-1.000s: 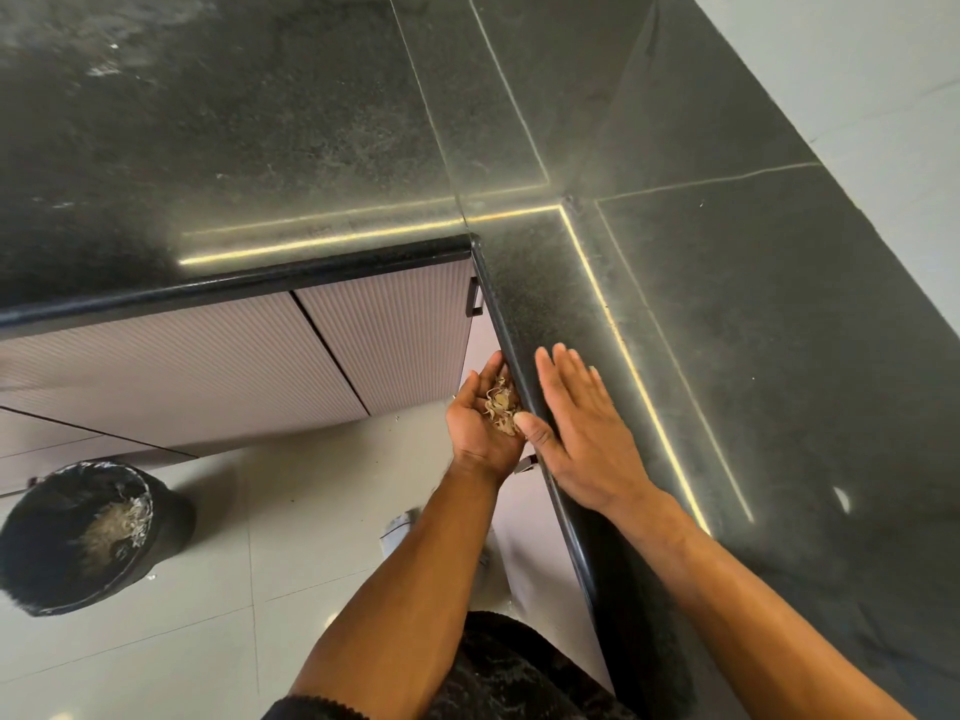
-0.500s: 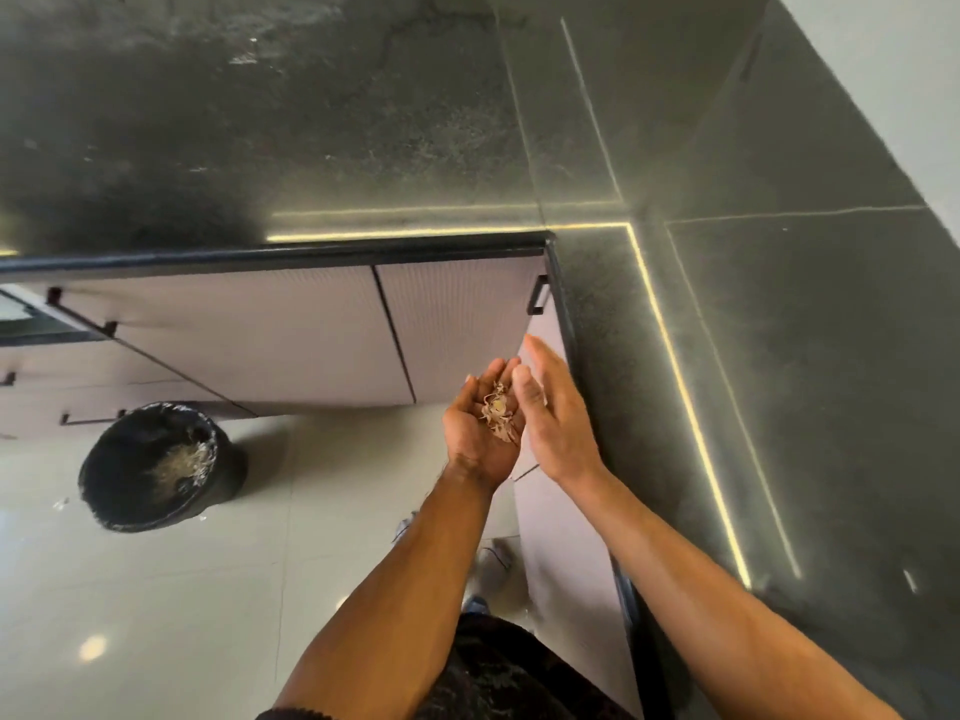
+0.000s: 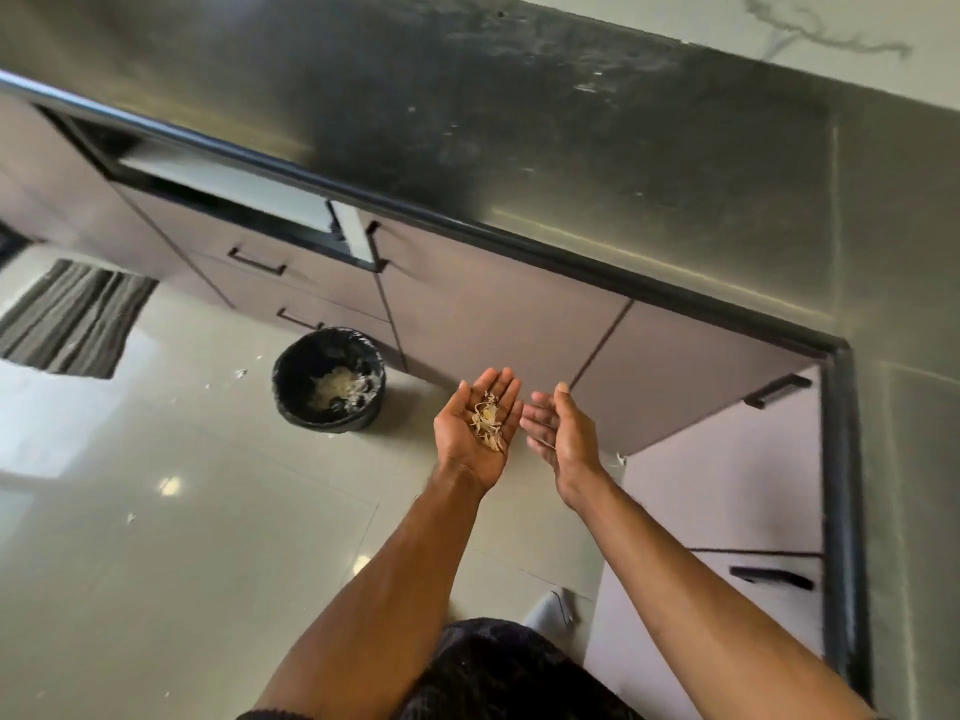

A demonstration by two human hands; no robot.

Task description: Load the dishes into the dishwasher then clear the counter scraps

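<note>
Scraps (image 3: pixel 488 420) lie in my flat, cupped left hand (image 3: pixel 480 433), right hand (image 3: pixel 563 433) open and empty; tipping them into the bin (image 3: pixel 328 379) remains.

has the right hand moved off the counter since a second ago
Yes. The right hand has left the counter edge and now hangs open over the floor beside the left hand, toward the bin.

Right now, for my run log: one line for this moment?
left hand: open, cupping scraps | right hand: open, empty | bin: on floor, ahead-left
</note>
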